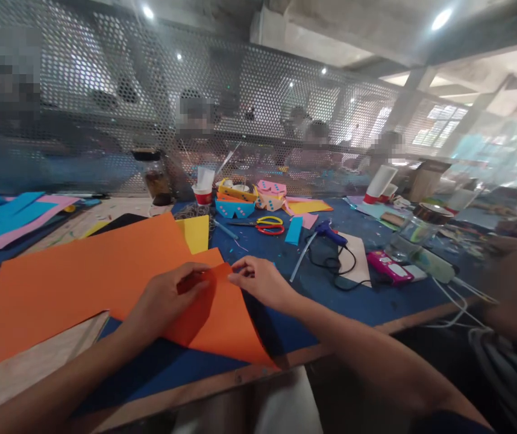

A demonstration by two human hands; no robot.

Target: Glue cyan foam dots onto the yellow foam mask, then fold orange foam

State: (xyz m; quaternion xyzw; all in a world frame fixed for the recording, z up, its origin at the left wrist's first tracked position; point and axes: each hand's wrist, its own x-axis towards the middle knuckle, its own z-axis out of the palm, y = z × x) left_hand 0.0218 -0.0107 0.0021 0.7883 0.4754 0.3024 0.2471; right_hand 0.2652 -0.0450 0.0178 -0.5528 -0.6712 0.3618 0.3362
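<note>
You have a paper sheet (229,319) at the frame's lower centre, over the tabletop (376,301); scissors (258,225) lie behind it, a glue gun (331,234) right of those.

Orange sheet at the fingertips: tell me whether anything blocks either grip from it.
Nothing visible does: the left grip is over the orange sheet and the right grip at its raised edge.

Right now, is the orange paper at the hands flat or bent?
Bent: the orange paper curves up from the table between the left hand and right hand.
</note>
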